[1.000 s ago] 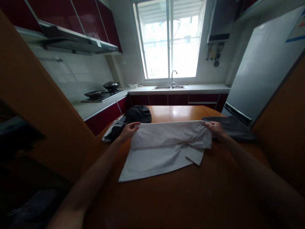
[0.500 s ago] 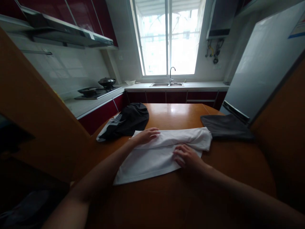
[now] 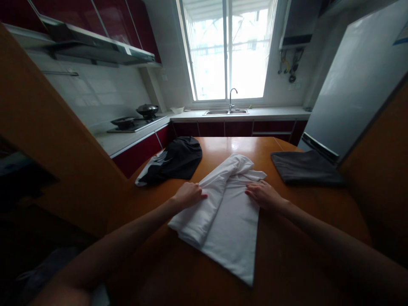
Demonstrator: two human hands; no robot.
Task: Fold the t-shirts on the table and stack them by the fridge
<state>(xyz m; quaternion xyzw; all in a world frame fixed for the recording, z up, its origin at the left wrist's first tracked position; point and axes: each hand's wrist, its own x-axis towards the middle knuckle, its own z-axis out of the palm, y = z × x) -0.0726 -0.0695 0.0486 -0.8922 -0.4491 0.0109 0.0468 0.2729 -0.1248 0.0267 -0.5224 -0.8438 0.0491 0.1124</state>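
A white shirt (image 3: pixel 234 225) lies slantwise on the wooden table, its left side folded over in a long strip and its top bunched up. My left hand (image 3: pixel 190 195) is closed on the folded left edge, thumb over the cloth. On the opposite side, my right hand (image 3: pixel 264 195) has its bent fingers on the right edge, gripping the fabric near a small flap that sticks out. The lower corner of the shirt points toward me.
A black garment with white parts (image 3: pixel 178 159) lies at the table's left, and a folded dark grey cloth (image 3: pixel 306 168) at its right. The wooden table (image 3: pixel 219 144) has a rounded edge. Beyond are a counter with a sink (image 3: pixel 219 112), a stove with pans (image 3: pixel 124 122) and a fridge (image 3: pixel 357 85).
The white shirt has turned from lying crosswise to slanting, its lower corner now nearer me. My left hand has moved down and closed on its edge; my right hand has shifted right and slightly up.
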